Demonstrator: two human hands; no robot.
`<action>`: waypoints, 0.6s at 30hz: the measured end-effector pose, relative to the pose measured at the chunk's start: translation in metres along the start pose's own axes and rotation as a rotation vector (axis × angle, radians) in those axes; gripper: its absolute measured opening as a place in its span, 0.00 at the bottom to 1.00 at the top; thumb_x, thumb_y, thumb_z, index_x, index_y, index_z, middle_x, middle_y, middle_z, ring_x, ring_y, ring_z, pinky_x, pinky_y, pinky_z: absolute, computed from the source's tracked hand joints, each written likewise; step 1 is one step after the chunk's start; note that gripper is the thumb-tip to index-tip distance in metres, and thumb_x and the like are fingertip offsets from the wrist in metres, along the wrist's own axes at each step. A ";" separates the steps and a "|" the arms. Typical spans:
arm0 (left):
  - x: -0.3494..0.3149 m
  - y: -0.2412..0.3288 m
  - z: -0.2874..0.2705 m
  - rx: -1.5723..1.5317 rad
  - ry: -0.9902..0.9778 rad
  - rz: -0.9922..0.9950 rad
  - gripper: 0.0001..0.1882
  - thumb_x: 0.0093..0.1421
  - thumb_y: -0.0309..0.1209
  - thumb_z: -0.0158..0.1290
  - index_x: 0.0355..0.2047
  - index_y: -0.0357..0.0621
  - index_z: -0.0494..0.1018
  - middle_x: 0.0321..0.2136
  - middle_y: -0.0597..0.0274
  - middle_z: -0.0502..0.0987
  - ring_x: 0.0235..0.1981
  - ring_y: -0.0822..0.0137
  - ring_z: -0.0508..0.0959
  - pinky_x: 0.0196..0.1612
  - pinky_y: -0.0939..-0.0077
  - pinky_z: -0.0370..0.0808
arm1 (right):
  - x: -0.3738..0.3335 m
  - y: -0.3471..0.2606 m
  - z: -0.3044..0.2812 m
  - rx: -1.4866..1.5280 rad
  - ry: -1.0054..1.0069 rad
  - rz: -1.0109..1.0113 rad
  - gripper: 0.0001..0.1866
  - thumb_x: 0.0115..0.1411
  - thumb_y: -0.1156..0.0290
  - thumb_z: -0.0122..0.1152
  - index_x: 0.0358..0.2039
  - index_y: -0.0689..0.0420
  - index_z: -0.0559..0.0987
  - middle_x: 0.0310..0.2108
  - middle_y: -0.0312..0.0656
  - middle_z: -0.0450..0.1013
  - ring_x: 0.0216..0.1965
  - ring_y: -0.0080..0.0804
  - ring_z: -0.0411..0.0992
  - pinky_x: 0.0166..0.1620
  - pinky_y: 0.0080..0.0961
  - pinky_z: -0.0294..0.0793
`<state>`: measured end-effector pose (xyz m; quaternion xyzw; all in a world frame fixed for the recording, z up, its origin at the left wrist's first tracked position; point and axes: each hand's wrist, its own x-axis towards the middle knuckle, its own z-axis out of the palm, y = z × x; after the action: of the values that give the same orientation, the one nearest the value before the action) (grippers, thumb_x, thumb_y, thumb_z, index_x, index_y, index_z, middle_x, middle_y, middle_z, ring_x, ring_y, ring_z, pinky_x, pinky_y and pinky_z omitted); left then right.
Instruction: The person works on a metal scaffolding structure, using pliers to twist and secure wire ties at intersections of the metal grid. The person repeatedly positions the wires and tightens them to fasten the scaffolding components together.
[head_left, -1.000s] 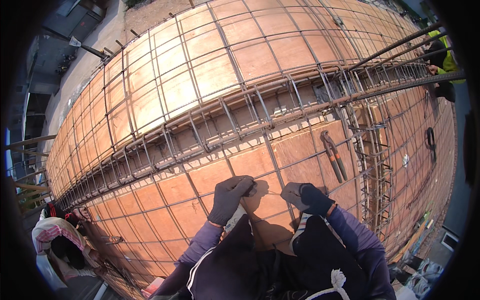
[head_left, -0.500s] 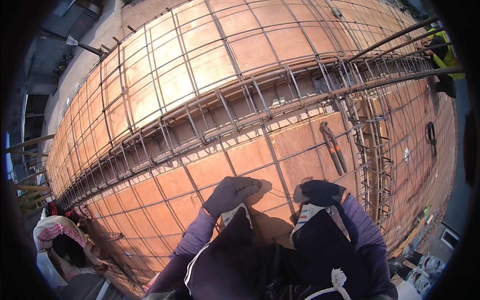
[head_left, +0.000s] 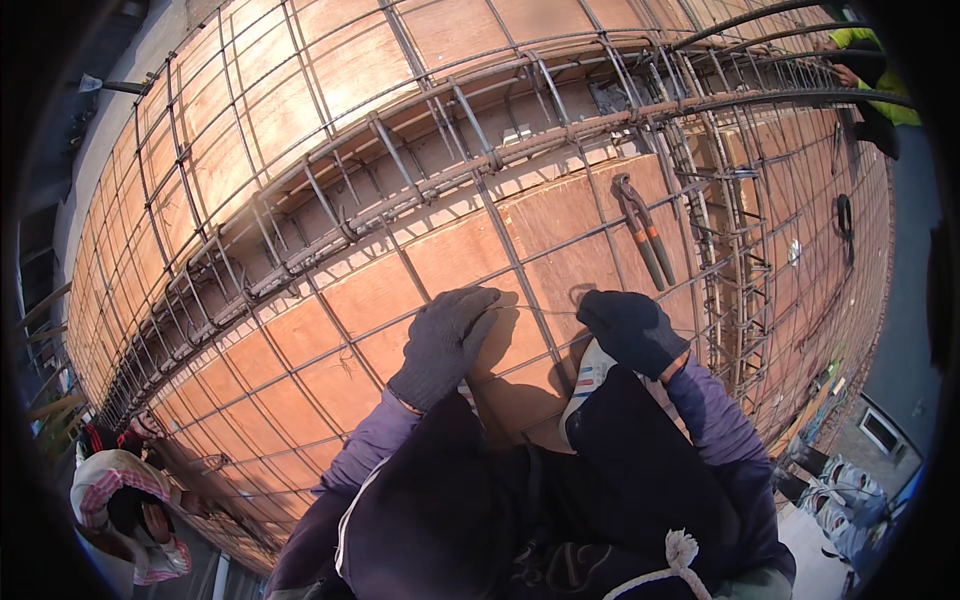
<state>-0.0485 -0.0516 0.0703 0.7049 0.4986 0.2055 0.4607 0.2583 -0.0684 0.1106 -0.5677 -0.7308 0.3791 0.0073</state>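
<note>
My left hand (head_left: pixel 447 338), in a dark knit glove, is closed, thumb and fingers pinched on one end of a thin wire (head_left: pixel 540 310). The wire runs across to my right hand (head_left: pixel 633 330), also gloved and closed on it. Both hands are just in front of my knees, over plywood (head_left: pixel 445 285) and a crossing rebar grid (head_left: pixel 520 265). Beyond my right hand lie pincers (head_left: pixel 640 232) with black and orange handles, touching neither hand. My gloves hide the wire's ends.
A long rebar beam cage (head_left: pixel 430 185) runs across in a trough ahead; another cage (head_left: pixel 735 230) runs along the right. Thick bars (head_left: pixel 770 100) stick out at upper right. One person (head_left: pixel 125 500) bends at lower left; another, yellow-sleeved (head_left: pixel 880 75), is at far right.
My view has shifted, so the beam and pincers sit higher and further left. My hands have moved up in the picture, and the wire between them now shows more plainly.
</note>
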 end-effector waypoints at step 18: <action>0.005 -0.034 0.052 -0.297 -0.499 0.149 0.17 0.70 0.36 0.51 0.50 0.39 0.80 0.49 0.48 0.83 0.49 0.46 0.82 0.53 0.58 0.79 | -0.003 -0.023 -0.001 -0.105 0.051 -0.078 0.04 0.63 0.71 0.61 0.39 0.54 0.78 0.30 0.46 0.76 0.34 0.50 0.79 0.36 0.44 0.76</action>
<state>-0.0248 -0.0678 0.0153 0.6932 0.2814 0.1296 0.6508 0.2406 -0.0720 0.1260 -0.5477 -0.7709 0.3250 0.0110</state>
